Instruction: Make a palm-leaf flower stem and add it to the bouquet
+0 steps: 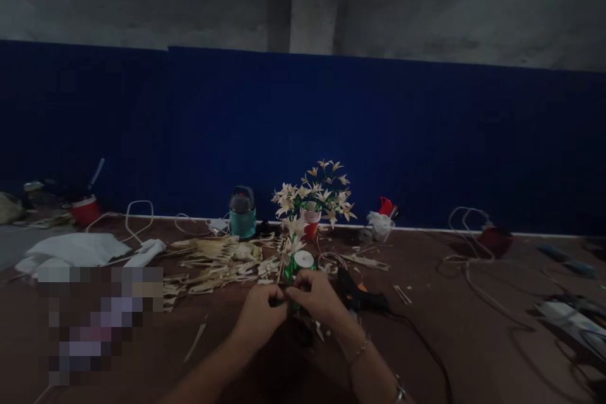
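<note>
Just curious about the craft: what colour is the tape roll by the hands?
Green, with a white core: the tape roll, seen from the head camera.

2 bare forearms with no sleeves. The right hand (pixel 315 295) has a thin chain bracelet (pixel 358 350) at the wrist and a metal watch band (pixel 400 391) further up the arm. The left hand (pixel 259 315) wears nothing.

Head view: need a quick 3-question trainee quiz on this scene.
1. True or false: both hands meet at the green tape roll.
2. What lies just right of the right hand? A) glue gun B) teal jar C) white cloth
3. What stands in the red cup by the blue wall?

Key: 1 true; 2 A; 3 pale handmade flowers.
</note>
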The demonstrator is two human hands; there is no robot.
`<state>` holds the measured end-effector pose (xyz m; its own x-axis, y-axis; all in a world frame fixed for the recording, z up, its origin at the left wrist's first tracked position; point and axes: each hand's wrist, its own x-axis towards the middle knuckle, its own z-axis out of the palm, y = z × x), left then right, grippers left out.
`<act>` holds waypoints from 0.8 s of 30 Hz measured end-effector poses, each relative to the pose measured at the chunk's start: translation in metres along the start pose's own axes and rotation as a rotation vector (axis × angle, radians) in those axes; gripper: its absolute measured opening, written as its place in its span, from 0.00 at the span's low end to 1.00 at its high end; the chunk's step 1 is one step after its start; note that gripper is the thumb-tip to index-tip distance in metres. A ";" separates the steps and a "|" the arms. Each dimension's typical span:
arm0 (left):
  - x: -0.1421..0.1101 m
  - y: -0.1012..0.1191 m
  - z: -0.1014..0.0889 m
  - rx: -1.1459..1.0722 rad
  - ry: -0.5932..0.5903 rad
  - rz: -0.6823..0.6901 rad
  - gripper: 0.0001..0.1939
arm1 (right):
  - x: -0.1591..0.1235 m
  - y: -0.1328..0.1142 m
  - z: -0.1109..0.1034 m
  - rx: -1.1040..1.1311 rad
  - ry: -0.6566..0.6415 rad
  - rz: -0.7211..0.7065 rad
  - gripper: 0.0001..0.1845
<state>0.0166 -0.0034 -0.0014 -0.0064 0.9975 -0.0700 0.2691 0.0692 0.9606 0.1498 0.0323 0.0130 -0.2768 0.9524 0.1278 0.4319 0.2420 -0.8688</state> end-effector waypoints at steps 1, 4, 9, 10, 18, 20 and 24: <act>0.000 0.000 0.001 0.005 0.006 -0.004 0.11 | 0.000 0.000 0.000 0.001 0.000 -0.002 0.05; -0.001 -0.002 0.001 0.018 -0.005 -0.013 0.07 | -0.001 -0.002 -0.002 0.004 -0.010 -0.005 0.05; -0.001 -0.001 -0.001 -0.012 -0.034 0.011 0.07 | -0.003 -0.005 -0.002 0.026 -0.028 -0.012 0.04; -0.001 -0.001 -0.001 -0.023 -0.027 0.023 0.06 | -0.003 -0.004 -0.002 0.033 -0.030 -0.012 0.04; 0.002 -0.002 -0.001 -0.154 -0.012 0.055 0.05 | 0.000 0.000 0.000 0.344 -0.075 0.011 0.10; 0.002 -0.001 -0.001 -0.216 -0.014 0.053 0.06 | 0.001 0.001 0.000 0.404 -0.091 0.017 0.14; 0.000 0.007 -0.004 -0.311 0.037 0.031 0.06 | 0.003 0.001 0.001 0.473 -0.106 0.035 0.21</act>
<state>0.0150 -0.0030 0.0065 -0.0389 0.9986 -0.0346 -0.0374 0.0332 0.9987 0.1482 0.0349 0.0117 -0.3656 0.9284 0.0666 0.0119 0.0762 -0.9970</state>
